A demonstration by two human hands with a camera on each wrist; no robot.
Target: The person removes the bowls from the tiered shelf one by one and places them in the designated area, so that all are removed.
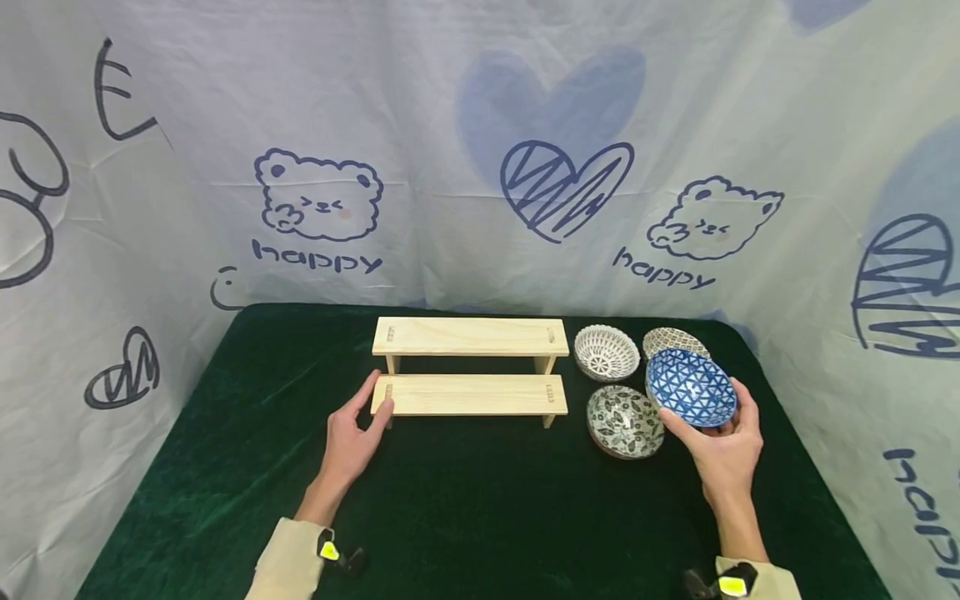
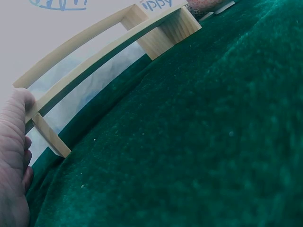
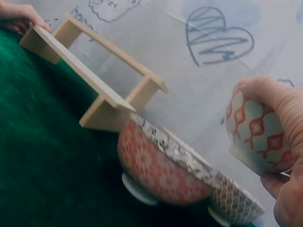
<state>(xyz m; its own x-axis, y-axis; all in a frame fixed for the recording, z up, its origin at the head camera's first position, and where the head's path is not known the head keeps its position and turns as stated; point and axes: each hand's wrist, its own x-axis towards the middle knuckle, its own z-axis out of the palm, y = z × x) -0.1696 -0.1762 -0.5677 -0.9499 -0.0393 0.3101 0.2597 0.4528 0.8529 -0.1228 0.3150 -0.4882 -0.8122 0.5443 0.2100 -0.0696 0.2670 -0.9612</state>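
Observation:
My right hand [image 1: 726, 458] grips a blue-and-white bowl [image 1: 690, 387], thumb at the near rim and fingers round the far side. Tilted, the bowl is off the cloth; in the right wrist view its outside [image 3: 258, 130] has a red diamond pattern. At the left end of a two-step pale wooden stand [image 1: 468, 395], my left hand [image 1: 351, 435] holds the lower board, thumb on the near side and fingers on the far side. Just left of the held bowl sits a dark-floral bowl [image 1: 624, 422], whose outside [image 3: 158, 168] is red and flowered.
A white slotted-pattern bowl [image 1: 607, 353] stands right of the stand's upper board [image 1: 471, 336]. Behind the held bowl, a brown-patterned bowl [image 1: 675, 340] is partly hidden. Dark green cloth [image 1: 480, 508] covers the table. A printed white curtain [image 1: 450, 167] hangs behind and at both sides.

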